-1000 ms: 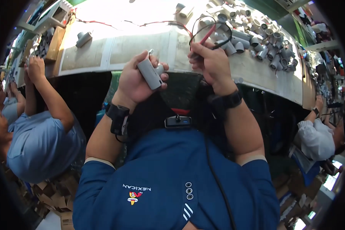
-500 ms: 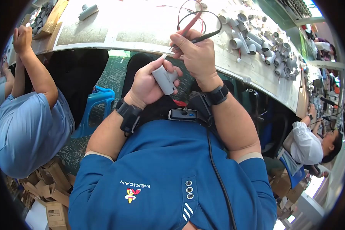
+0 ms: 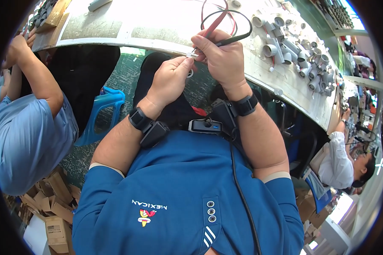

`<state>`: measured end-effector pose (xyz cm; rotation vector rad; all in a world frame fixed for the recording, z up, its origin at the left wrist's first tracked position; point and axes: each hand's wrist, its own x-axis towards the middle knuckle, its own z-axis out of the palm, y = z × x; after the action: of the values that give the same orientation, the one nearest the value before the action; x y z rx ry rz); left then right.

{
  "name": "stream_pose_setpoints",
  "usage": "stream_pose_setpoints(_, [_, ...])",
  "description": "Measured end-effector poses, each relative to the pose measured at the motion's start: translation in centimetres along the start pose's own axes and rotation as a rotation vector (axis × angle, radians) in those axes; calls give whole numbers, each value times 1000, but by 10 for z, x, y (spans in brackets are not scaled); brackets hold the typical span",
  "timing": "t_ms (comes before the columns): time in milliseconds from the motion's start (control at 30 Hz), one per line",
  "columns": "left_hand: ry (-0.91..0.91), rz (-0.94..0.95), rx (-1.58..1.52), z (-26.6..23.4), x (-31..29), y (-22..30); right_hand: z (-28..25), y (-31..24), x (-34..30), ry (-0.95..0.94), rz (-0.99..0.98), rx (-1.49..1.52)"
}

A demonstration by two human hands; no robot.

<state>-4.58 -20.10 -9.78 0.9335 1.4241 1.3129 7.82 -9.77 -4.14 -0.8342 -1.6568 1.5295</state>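
Observation:
My left hand (image 3: pixel 169 80) is closed, with thumb and finger pinching a small white connector (image 3: pixel 189 55) near the table's front edge. Below those fingers a pale round rim (image 3: pixel 190 74) peeks out; the grey cylindrical part seen earlier is mostly hidden by the hand. My right hand (image 3: pixel 224 61) is closed around two test probes, a red probe (image 3: pixel 217 24) and a black probe (image 3: pixel 235 39). Their thin tips point down-left and are at or very near the connector; whether they touch it I cannot tell.
Grey and white tubular parts (image 3: pixel 302 55) are heaped on the table (image 3: pixel 157 32) at the right. A single grey tube (image 3: pixel 99 4) lies far left. Co-workers sit on both sides, the left one by a blue stool (image 3: pixel 99 114). Cardboard boxes (image 3: pixel 57 229) stand lower left.
My left hand has turned over and moved up and right toward the probes, hiding the grey part. The white connector is now beside the probe tips. My right hand has shifted slightly right and down.

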Motion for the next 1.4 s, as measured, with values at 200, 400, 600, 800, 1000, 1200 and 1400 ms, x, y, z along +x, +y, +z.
stream_pose_setpoints(200, [-104,-168,-187,-6,-1,5,6,-1,5,-15,-16,-104])
stream_pose_setpoints(400, [-134,-166,-189,-7,0,9,5,5,6,-55,-48,-210])
stream_pose_setpoints(600, [-94,-261,-406,-8,-4,9,11,8,1,-63,-148,-220])
stream_pose_setpoints(800, [-121,-253,-414,-7,1,7,7,8,5,-58,-101,-237])
stream_pose_setpoints(1000, [-140,-209,-398,-5,12,8,2,0,11,-34,-97,-256])
stream_pose_setpoints(1200, [-180,-147,-385,-3,17,12,-1,-7,13,6,-143,-299])
stream_pose_setpoints(1400, [-122,-207,-400,2,15,17,-2,-8,15,-11,-140,-165])
